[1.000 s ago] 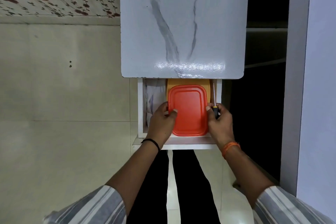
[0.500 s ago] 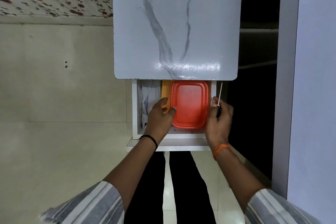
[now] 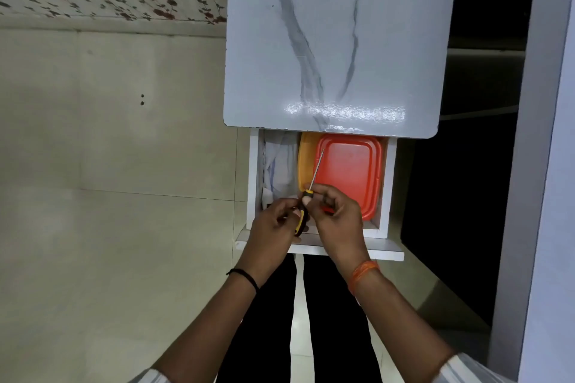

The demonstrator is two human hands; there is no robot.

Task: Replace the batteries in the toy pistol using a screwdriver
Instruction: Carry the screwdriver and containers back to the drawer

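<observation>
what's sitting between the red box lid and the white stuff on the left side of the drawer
In the head view, a yellow container lies between the red lid and the white material; the screwdriver shaft crosses above it.

Single head-worn view, looking steeply down from above and behind both hands. The left hand (image 3: 273, 221) and right hand (image 3: 337, 214) sit close, centre-frame; the open drawer (image 3: 384, 193) lies just beyond them.
</observation>
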